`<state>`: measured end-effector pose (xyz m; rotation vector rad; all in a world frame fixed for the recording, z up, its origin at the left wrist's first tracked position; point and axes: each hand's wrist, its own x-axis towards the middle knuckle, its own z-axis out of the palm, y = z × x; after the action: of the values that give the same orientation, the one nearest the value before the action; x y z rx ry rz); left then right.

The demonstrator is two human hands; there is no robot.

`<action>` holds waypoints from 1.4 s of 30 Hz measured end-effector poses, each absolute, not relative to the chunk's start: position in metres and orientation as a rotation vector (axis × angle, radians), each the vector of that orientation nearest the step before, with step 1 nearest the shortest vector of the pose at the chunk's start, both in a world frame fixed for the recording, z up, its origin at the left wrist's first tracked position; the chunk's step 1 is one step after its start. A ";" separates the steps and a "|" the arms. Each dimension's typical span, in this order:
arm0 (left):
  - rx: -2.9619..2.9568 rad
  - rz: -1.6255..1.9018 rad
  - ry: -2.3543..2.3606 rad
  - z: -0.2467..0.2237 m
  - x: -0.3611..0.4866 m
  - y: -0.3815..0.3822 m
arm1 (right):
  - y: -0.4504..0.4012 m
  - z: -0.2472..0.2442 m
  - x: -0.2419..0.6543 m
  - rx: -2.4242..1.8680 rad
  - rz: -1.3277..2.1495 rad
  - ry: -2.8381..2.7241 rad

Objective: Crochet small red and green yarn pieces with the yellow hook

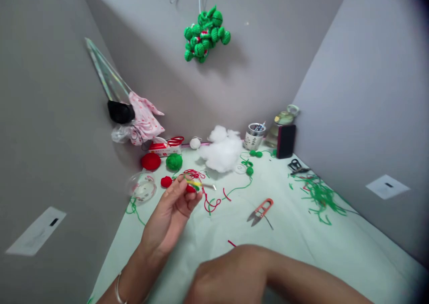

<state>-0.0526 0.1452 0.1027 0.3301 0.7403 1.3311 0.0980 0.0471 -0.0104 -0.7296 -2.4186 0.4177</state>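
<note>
My left hand (pixel 176 206) is raised over the table left of centre, its fingers closed round a yellow-handled crochet hook (pixel 194 183) and a small red and green crocheted piece (pixel 191 189). The hook's thin end points right. Low in front, my right hand (pixel 231 272) is bent downward and smeared by motion; its fingers are hidden below the back of the hand. Loose red yarn (pixel 212 205) lies behind and right of my left hand. Orange thread snips (pixel 260 211) rest on the pale cloth beyond my right hand.
White stuffing (pixel 223 150) sits at the back, with a red yarn ball (pixel 150 161) and a green yarn ball (pixel 174 162) to its left. Green yarn scraps (pixel 325 197) lie right, near a dark phone (pixel 286 141). Green crocheted balls (pixel 204 36) hang above.
</note>
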 end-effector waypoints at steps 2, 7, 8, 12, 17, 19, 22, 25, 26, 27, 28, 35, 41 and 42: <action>0.395 1.304 0.721 0.099 -0.050 0.143 | 0.090 0.004 0.123 -0.388 0.734 -2.706; 0.573 1.216 0.781 0.084 -0.044 0.143 | 0.127 0.045 0.164 -1.395 0.365 -2.283; 0.596 1.210 0.807 0.081 -0.042 0.143 | 0.124 0.052 0.162 -1.346 0.460 -2.120; 0.668 1.224 0.853 0.074 -0.035 0.139 | 0.109 0.067 0.133 -0.977 0.288 -1.978; 0.765 1.253 0.861 0.067 -0.036 0.139 | 0.109 0.065 0.114 -0.962 0.148 -1.738; 0.830 1.241 0.847 0.066 -0.037 0.141 | 0.111 0.066 0.115 -0.955 0.274 -1.613; 0.902 1.245 0.836 0.065 -0.038 0.141 | 0.114 0.070 0.118 -0.953 0.445 -1.497; 0.935 1.271 0.859 0.064 -0.037 0.140 | 0.112 0.071 0.117 -0.987 0.411 -1.535; 0.944 1.282 0.869 0.064 -0.036 0.140 | 0.111 0.070 0.116 -1.010 0.329 -1.571; 0.951 1.295 0.879 0.064 -0.036 0.140 | 0.110 0.068 0.115 -1.018 0.218 -1.620; 0.955 1.302 0.883 0.064 -0.036 0.139 | 0.108 0.065 0.114 -1.013 0.099 -1.680; 0.714 0.972 0.645 0.069 -0.035 0.142 | 0.109 0.043 0.116 -0.933 -0.078 -1.698; 0.632 0.913 0.625 0.075 -0.039 0.150 | 0.110 0.058 0.126 -0.923 0.324 -1.463; 0.656 0.927 0.635 0.075 -0.041 0.151 | 0.110 0.059 0.128 -0.916 0.410 -1.407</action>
<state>-0.0405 0.1507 0.0750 0.6565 0.6354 0.9267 0.1277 0.1102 0.0585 -0.9159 -1.4066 0.4102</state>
